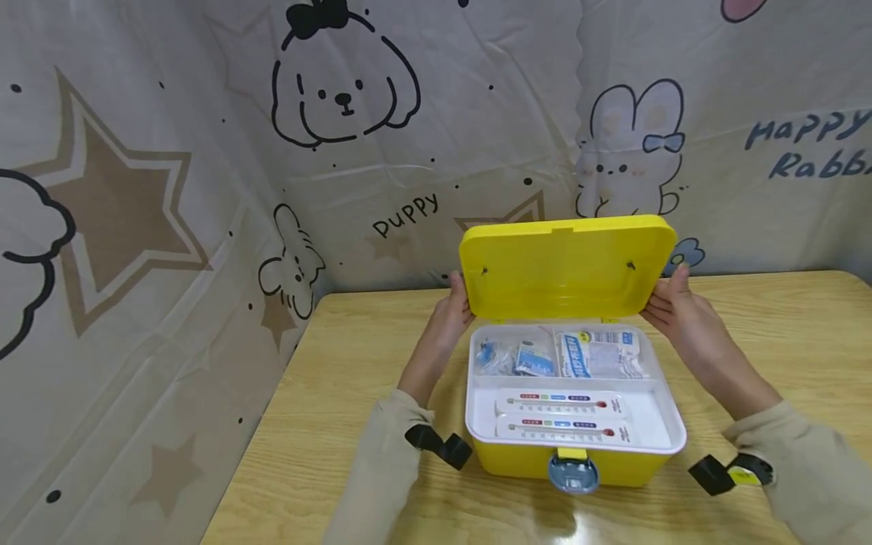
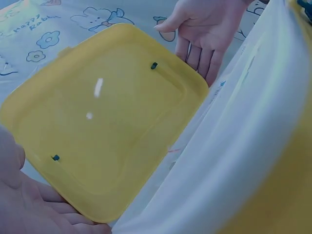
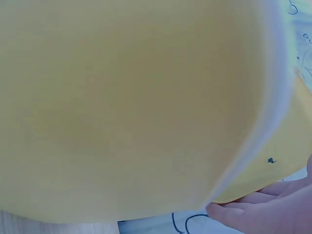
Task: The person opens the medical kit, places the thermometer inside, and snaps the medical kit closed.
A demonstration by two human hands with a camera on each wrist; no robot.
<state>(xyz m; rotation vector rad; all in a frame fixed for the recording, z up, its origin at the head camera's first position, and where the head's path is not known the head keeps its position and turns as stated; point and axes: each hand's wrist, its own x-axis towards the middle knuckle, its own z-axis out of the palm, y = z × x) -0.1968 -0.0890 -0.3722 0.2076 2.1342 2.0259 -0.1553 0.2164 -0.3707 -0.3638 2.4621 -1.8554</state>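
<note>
A yellow storage box [image 1: 504, 459] stands with its lid [image 1: 565, 272] raised at the back. My left hand [image 1: 450, 314] touches the lid's left edge, and my right hand [image 1: 681, 314] its right edge. In the left wrist view, straight fingers of both hands lie along the edges of the lid [image 2: 112, 117], thumbs apart from it. The white tray [image 1: 654, 412] in the box has compartments. Two thermometer strips [image 1: 559, 430] lie in the front one. Behind them are a blue-and-white packet [image 1: 534, 359] in clear wrapping and a larger white-and-blue packet [image 1: 602, 356].
A grey-blue latch [image 1: 574, 475] hangs open at the box's front. The box rests on a wood-grain table [image 1: 327, 424]. Close behind the table hangs a printed cloth [image 1: 436, 159], which also runs along the left side.
</note>
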